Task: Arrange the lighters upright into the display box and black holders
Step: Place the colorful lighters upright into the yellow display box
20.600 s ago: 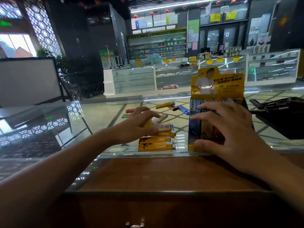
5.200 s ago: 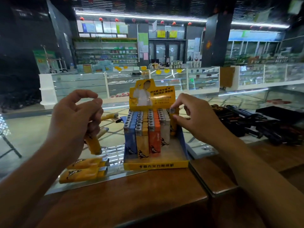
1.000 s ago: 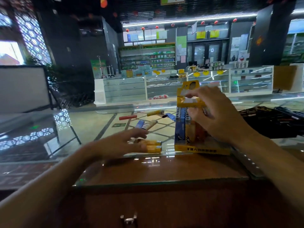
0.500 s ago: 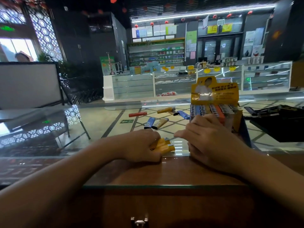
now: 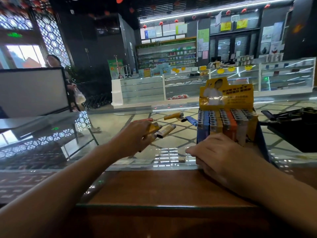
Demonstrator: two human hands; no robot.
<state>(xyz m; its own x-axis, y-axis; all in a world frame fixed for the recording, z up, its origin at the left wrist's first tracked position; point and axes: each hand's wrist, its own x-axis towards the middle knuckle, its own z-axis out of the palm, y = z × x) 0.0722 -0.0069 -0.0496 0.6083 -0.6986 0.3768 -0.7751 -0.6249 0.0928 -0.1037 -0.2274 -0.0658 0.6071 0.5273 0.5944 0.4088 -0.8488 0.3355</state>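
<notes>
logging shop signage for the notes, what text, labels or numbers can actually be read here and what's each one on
Nothing reads clearly.
Display box header card: rows of printed characters, too blurred to read.
Green lit sign above the window: blurred.
Green poster by the shelves: an orange mark, possibly "6", not certain.
Yellow wall notices: too small.

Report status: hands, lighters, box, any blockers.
Left hand grips yellow lighters, lifted off glass counter. Right hand rests against display box, rows nearly full. Loose lighters lie flat beyond. Path clear.
</notes>
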